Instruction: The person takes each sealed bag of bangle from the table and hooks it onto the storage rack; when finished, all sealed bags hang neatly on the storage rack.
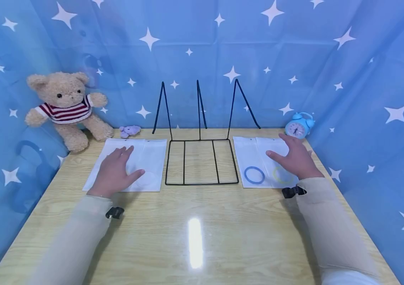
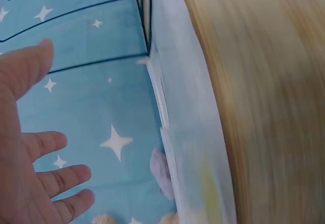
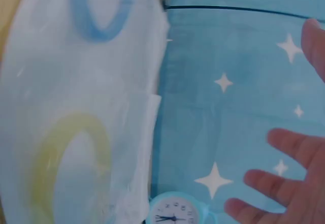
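My left hand, fingers spread, hovers over a white sheet at the left and holds nothing. A faint pale ring shows beside its thumb, and a yellow patch appears on that sheet in the left wrist view. My right hand is likewise spread and bare above a second white sheet. On this one lie a blue ring and a yellow ring, the latter partly behind the hand in the head view. Between the sheets stands a black wire rack with upright prongs.
A teddy bear in a striped shirt sits at the back left, near a small purple toy. At the back right is a blue alarm clock. A starry blue curtain surrounds the wooden table.
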`<state>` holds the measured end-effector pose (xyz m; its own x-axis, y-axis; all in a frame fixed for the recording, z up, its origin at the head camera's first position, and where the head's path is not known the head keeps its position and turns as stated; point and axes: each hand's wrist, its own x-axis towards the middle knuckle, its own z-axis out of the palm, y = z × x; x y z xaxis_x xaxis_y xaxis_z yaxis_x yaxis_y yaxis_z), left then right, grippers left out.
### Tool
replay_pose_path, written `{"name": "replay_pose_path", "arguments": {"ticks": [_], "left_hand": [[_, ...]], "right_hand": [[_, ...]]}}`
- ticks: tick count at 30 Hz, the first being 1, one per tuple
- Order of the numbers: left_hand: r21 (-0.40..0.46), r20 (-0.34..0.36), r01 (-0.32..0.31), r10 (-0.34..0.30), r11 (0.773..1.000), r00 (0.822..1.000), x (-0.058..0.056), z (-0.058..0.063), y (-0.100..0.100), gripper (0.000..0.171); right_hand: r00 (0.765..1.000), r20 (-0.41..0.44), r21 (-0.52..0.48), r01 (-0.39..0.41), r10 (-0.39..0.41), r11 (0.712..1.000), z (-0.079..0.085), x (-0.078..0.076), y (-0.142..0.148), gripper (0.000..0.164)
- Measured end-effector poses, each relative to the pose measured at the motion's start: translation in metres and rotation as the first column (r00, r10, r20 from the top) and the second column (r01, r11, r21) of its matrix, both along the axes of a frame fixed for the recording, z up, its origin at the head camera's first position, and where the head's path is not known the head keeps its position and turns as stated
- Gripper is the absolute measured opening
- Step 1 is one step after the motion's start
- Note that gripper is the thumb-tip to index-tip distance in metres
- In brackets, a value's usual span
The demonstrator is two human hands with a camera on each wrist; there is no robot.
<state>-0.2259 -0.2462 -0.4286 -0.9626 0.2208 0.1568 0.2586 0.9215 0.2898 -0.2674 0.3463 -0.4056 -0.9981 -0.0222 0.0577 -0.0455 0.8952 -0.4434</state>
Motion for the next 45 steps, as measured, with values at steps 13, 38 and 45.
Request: {"name": "replay_pose_path", "arguments": {"ticks": [13,38,45], "left_hand": [[0.229,0.125,0.025,-0.055,0.973,0.991,-0.020,-0.015,0.052,0.088],[0.245,0.130,0.045,-0.078,0.969,0.988,-0.018,-0.033,0.086,0.078],[0.205,0.158,0.089,-0.123,0.975,0.980,-0.017,-0.036,0.091,0.077]], "right_hand": [[0.994,0.073,-0.245,0.096,-0.081,0.965,0.000,0.002,0.003,0.109],[0.966,0.238,-0.201,0.154,-0.104,0.967,0.002,0.011,0.028,0.108],[0.959,0.264,-0.212,0.159,-0.100,0.964,0.000,0.012,0.048,0.109]]}}
